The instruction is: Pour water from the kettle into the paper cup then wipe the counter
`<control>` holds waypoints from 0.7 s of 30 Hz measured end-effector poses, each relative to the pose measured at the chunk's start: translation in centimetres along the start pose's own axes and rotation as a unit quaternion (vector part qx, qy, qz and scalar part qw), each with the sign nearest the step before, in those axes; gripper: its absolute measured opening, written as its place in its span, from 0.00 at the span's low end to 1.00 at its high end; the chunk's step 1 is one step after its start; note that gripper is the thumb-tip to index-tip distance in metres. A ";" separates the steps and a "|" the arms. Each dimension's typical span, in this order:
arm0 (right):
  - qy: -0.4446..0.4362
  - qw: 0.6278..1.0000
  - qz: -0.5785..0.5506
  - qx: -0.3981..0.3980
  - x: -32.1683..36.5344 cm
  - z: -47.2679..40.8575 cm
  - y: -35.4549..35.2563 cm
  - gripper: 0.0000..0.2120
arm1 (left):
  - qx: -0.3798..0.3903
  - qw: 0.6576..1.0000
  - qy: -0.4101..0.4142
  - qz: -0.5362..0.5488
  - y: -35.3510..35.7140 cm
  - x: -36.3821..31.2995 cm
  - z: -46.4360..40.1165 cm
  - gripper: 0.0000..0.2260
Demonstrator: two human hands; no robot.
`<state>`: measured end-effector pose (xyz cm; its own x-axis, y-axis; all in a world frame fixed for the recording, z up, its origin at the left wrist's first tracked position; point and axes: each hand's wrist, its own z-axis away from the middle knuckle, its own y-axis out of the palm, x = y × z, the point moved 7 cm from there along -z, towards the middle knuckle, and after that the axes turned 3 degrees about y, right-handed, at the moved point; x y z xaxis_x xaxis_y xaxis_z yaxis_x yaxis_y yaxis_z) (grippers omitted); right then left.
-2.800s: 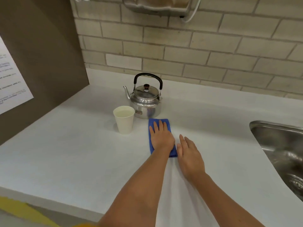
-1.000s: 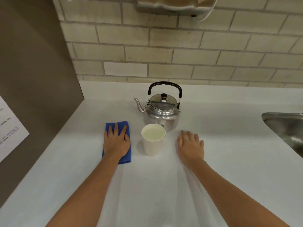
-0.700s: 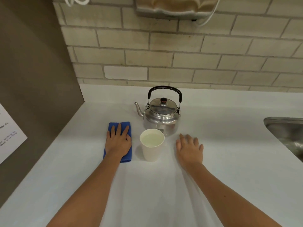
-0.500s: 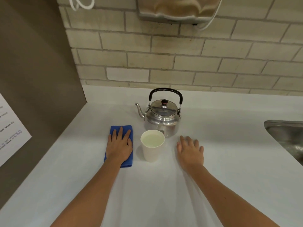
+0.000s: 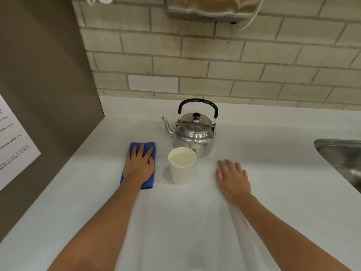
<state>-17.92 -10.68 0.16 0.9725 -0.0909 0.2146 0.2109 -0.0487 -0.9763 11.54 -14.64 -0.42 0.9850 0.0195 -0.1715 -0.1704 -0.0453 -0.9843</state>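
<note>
The left hand (image 5: 139, 167) presses flat, fingers spread, on a folded blue cloth (image 5: 138, 165) left of the filled white paper cup (image 5: 182, 165). The right hand (image 5: 232, 178) rests open and empty on the white counter (image 5: 195, 222). The steel kettle (image 5: 193, 130) stands just beyond the cup. Pouring looks done; wiping is in hand, and the next stroke should skirt the cup.

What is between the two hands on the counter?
The paper cup, with water in it, stands between the left hand on the blue cloth and the right hand. Head view shows it.

steel kettle (image 5: 193, 133), filled paper cup (image 5: 181, 166), blue cloth (image 5: 149, 147)
</note>
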 end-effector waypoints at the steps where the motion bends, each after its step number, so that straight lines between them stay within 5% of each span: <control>1: -0.006 1.000 0.000 0.000 0.0 0.1 -0.1 0.22 | -0.007 1.000 0.000 -0.001 0.0 -0.1 0.4 0.22; 21: -0.006 0.999 -0.033 0.024 2.2 0.7 -1.8 0.23 | -0.008 0.999 0.019 0.027 -1.1 -0.6 2.5 0.22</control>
